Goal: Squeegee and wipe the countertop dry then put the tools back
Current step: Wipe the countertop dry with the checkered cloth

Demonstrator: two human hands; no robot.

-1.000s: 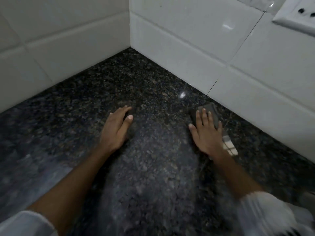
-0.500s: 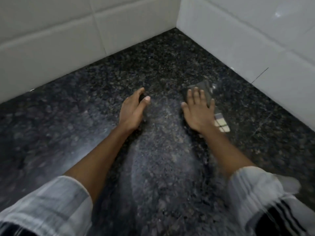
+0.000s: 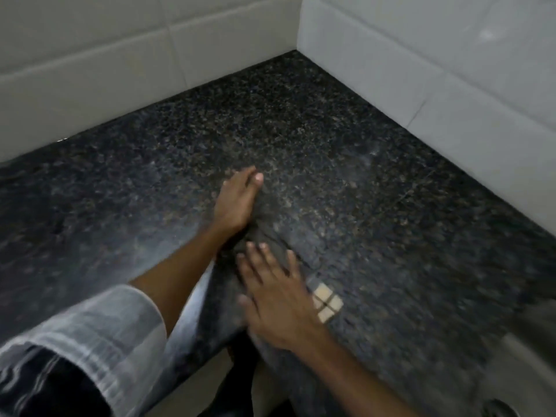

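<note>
The dark speckled granite countertop fills the view, streaked with damp smears. My right hand lies flat with fingers spread, pressing a dark grey cloth onto the stone near the front edge. A pale checked patch of the cloth shows beside my palm. My left hand rests palm down on the counter just beyond, fingers together and holding nothing, its heel close to the cloth's far edge. No squeegee is in view.
White tiled walls meet in a corner at the back. A steel sink with its drain sits at the lower right. The counter's front edge runs across the bottom, with the floor below.
My right hand has dragged the cloth back toward the front edge and leftward, ending just below my left hand. The left hand stayed on the counter. The view tilted down.
</note>
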